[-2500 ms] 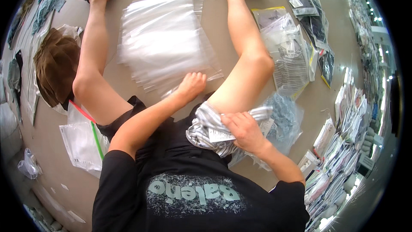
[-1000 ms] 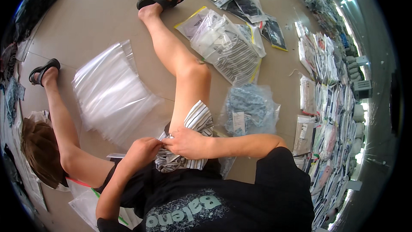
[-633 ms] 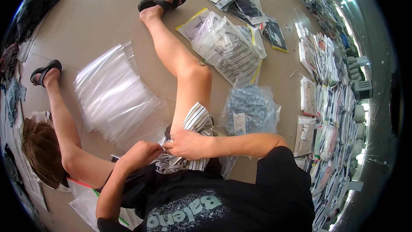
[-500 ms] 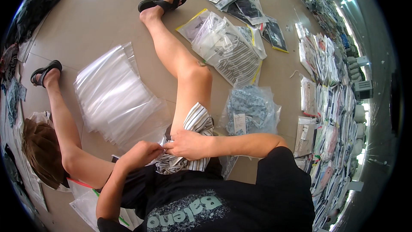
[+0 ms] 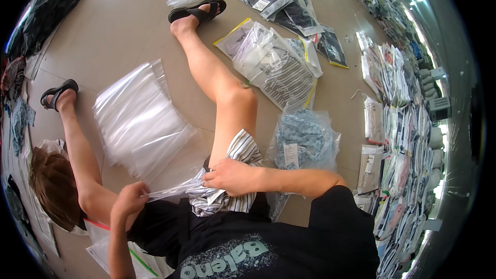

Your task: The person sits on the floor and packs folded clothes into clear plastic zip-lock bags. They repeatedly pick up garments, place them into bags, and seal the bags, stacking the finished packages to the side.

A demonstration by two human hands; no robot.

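Observation:
A striped garment (image 5: 243,150) in white, grey and brown lies bunched on my lap. My right hand (image 5: 232,177) is closed on it, its fingertips at the near end of a clear plastic strip (image 5: 173,191). That thin, twisted plastic stretches taut to the left, where my left hand (image 5: 130,198) pinches its other end. Whether it is a bag or a loose piece of film I cannot tell. Just beyond my hands, a fanned stack of clear plastic bags (image 5: 142,119) lies between my legs on the floor.
Bagged striped clothing (image 5: 287,75) and a bagged blue patterned garment (image 5: 305,139) lie to the right of my leg. Dark bagged garments (image 5: 297,13) are farther off. Long rows of packed clothes (image 5: 400,139) line the right side. A brown cloth (image 5: 57,186) sits at the left.
My left hand has moved left and down, away from the right hand, drawing the clear plastic out between them. My right hand stays on the striped garment.

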